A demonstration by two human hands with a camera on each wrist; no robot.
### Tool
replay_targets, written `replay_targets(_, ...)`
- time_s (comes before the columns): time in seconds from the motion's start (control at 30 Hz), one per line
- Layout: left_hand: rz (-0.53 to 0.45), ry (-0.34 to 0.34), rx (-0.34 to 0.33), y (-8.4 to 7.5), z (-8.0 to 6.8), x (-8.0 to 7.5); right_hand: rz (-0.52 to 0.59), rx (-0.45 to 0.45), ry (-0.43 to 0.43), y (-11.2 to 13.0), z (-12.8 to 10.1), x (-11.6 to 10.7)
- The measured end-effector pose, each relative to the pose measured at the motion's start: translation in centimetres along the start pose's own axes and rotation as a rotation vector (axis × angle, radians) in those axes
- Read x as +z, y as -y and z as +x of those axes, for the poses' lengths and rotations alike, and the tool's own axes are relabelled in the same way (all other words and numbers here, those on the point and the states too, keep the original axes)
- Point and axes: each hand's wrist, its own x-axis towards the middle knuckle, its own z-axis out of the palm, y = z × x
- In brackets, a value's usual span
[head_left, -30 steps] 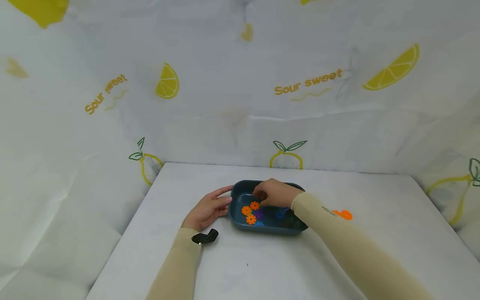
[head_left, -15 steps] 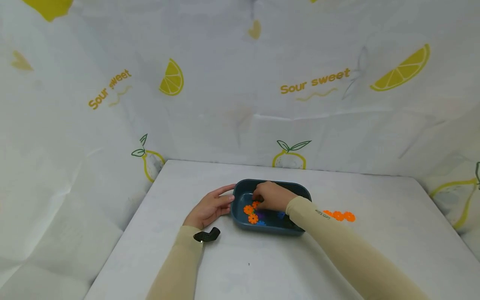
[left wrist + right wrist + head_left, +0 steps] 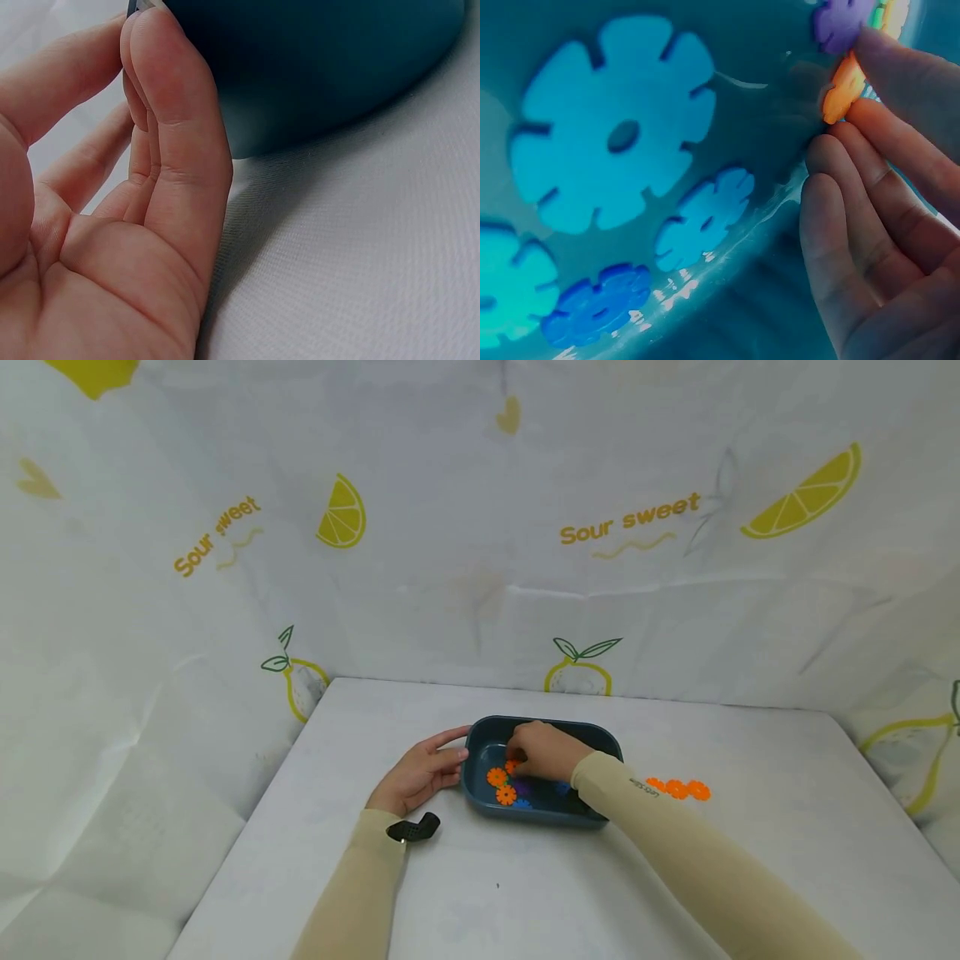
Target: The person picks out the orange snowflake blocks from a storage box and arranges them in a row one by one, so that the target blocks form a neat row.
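A dark blue-green plastic bin (image 3: 483,812) sits on the white table with flower-shaped notched plastic discs inside. My left hand (image 3: 416,777) touches the bin's left end, its fingers loosely extended; in the left wrist view the fingertips are right at the rim. My right hand (image 3: 546,752) reaches into the bin from the right. Between its thumb and index finger it pinches an orange disc (image 3: 845,88), beside a purple disc (image 3: 841,26). Two more orange discs (image 3: 497,777) lie left of that hand. Elsewhere in the bin lies a large light-blue disc (image 3: 577,135).
Several orange discs (image 3: 677,789) lie in a row on the table right of the bin, close to the right sleeve (image 3: 637,793). Behind the table (image 3: 420,902) hangs a white cloth (image 3: 450,527) printed with lemons. A black wrist-worn device (image 3: 414,828) is on the left wrist.
The right hand's fingers have moved slightly toward me, over the orange disc that was in full view beside them. The left hand keeps its place at the bin. The head view has shifted a little.
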Motion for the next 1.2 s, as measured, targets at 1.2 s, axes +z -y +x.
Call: replay_targets(1.2, 0.024, -0.035, -0.01, 0.1, 0.2, 0.0, 0.096, 0.11, 0.047, 0.7, -2.3, -2.4)
